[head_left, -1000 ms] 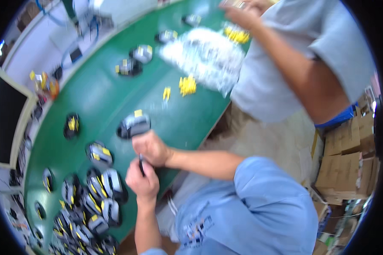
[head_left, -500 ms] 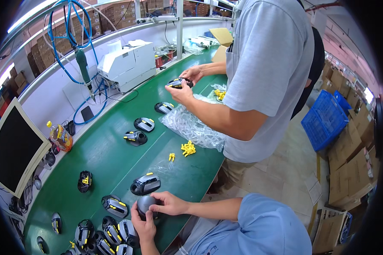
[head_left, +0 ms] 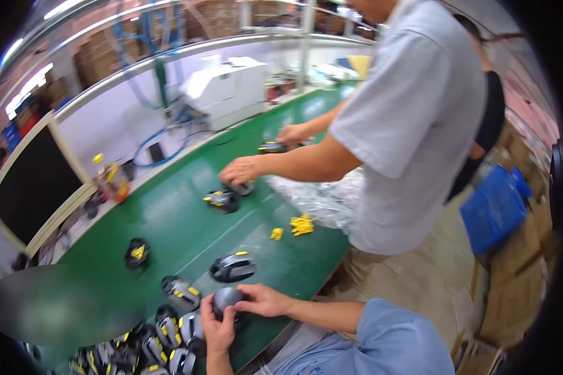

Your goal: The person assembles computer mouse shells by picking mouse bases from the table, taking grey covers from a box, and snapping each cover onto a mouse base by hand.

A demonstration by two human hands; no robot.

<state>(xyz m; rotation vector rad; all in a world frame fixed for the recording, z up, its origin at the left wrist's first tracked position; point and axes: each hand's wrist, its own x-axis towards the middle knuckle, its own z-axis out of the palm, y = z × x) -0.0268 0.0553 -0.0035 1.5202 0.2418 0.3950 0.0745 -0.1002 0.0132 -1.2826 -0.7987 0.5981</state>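
Between my hands is a smooth dark grey dome-shaped piece (head_left: 228,301). My left hand (head_left: 217,326) grips its near side, thumb raised along it. My right hand (head_left: 264,300) closes on its far side, fingers bent over the edge. Its underside is hidden. Just beyond lies a black-and-grey mouse-shaped device (head_left: 233,267) with yellow accents. A similar device (head_left: 181,292) lies to the left of my hands, and a heap of several more (head_left: 153,347) fills the table's near edge beside my left wrist.
A co-worker in a grey shirt (head_left: 413,106) stands at the far right, one hand (head_left: 241,172) on a device. Yellow small parts (head_left: 301,224) lie near a clear plastic bag (head_left: 331,197). A monitor (head_left: 34,187) and bottle (head_left: 116,181) stand left. A blurred patch hides the lower left.
The whole view has shifted, so the table scene sits farther right. The co-worker's hands have come apart and lowered to devices on the table. My hands still hold the grey piece.
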